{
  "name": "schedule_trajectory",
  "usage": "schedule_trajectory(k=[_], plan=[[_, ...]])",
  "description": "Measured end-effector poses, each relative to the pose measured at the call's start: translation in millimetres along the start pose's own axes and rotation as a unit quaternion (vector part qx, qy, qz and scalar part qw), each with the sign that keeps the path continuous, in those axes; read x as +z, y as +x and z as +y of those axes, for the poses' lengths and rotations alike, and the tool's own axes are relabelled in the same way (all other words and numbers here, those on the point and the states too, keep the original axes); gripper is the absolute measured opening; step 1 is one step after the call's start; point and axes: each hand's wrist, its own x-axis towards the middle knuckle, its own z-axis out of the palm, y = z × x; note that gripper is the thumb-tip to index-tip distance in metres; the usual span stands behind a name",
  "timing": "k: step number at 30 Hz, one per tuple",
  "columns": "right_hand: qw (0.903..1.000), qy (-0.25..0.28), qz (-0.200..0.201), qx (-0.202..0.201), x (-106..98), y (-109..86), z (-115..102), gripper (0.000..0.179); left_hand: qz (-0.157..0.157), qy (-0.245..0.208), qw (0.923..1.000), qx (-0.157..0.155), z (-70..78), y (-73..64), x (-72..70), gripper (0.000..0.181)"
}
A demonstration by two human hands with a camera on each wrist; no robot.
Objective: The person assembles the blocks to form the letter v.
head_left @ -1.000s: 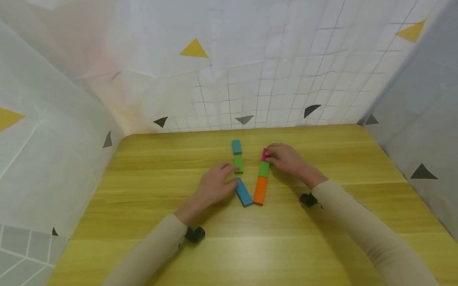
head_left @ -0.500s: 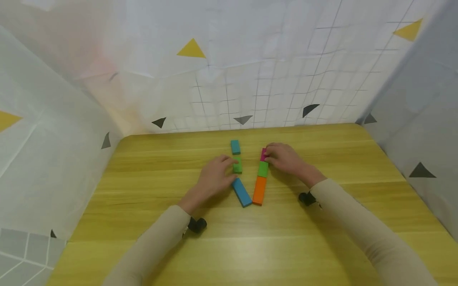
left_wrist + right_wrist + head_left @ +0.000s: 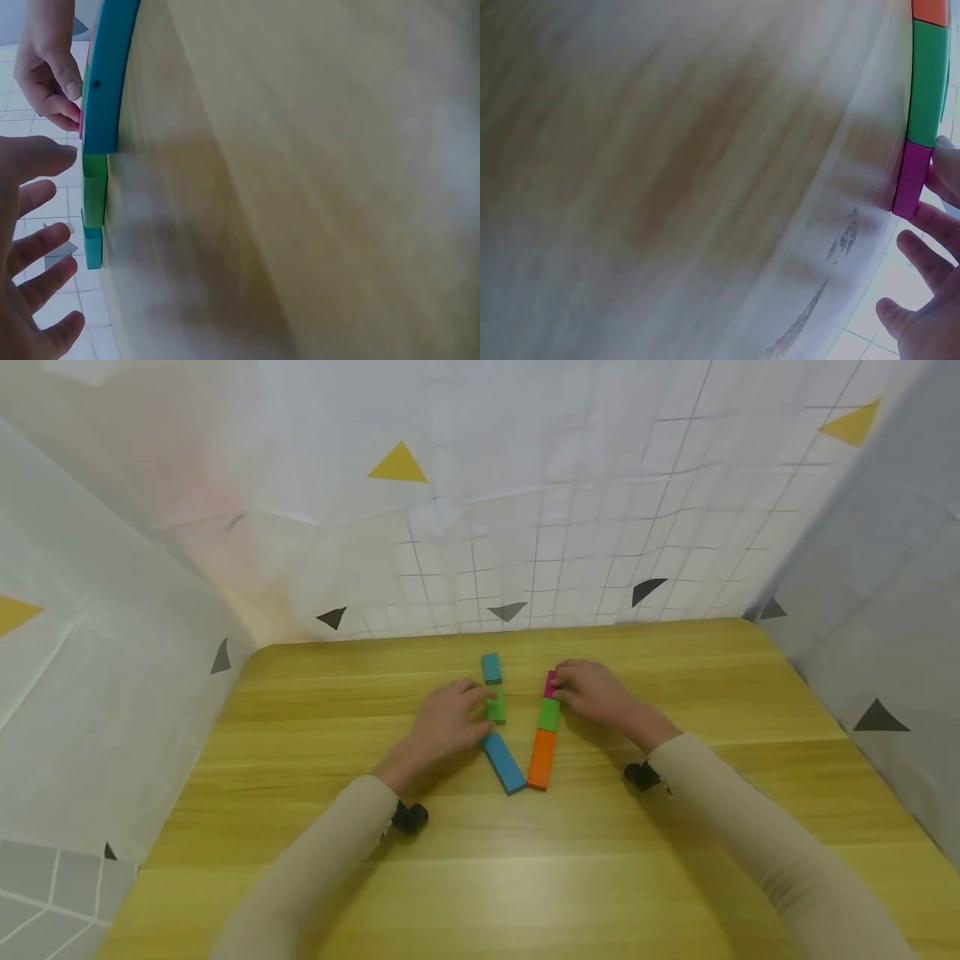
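A blue block (image 3: 503, 763), a green block (image 3: 496, 707) and a teal block (image 3: 491, 669) make a gapped left line on the table. My left hand (image 3: 444, 720) is beside the green block, index fingertip over it and thumb near the blue block's far end. Its fingers are spread with nothing between them in the left wrist view. Opposite, an orange block (image 3: 542, 760), a second green block (image 3: 549, 715) and a magenta block (image 3: 551, 684) lie end to end. My right hand (image 3: 596, 693) pinches the magenta block between thumb and index finger, partly covering it.
The wooden table (image 3: 480, 885) ends at a white patterned sheet (image 3: 480, 560) behind the blocks, with more sheeting at both sides. The near ends of the blue and orange blocks almost meet, so the two lines form a narrow V.
My left hand has shifted slightly away from me, from beside the blue block's far end up along the green block. The right hand stays at the magenta block.
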Motion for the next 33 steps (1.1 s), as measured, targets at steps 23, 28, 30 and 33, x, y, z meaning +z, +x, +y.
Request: schedule_trajectory(k=[23,28,30,33], plan=[[0.9999,-0.001,-0.009,0.008,1,2.3,1,0.014,-0.046,-0.006,0.9988,0.017,-14.9,16.4,12.4,0.052],[0.9999,-0.008,-0.011,0.002,-1,2.2,0,0.012,-0.058,-0.004,0.9981,0.017,-17.1,21.0,12.9,0.048],[0.9999,-0.01,-0.013,0.002,-2,2.5,0,0.011,-0.061,-0.008,0.9979,0.019,-17.6,22.2,12.8,0.047],[0.9998,-0.011,-0.017,0.005,-3,3.2,0,0.01,-0.065,-0.011,0.9976,0.022,-18.2,23.1,12.5,0.047]])
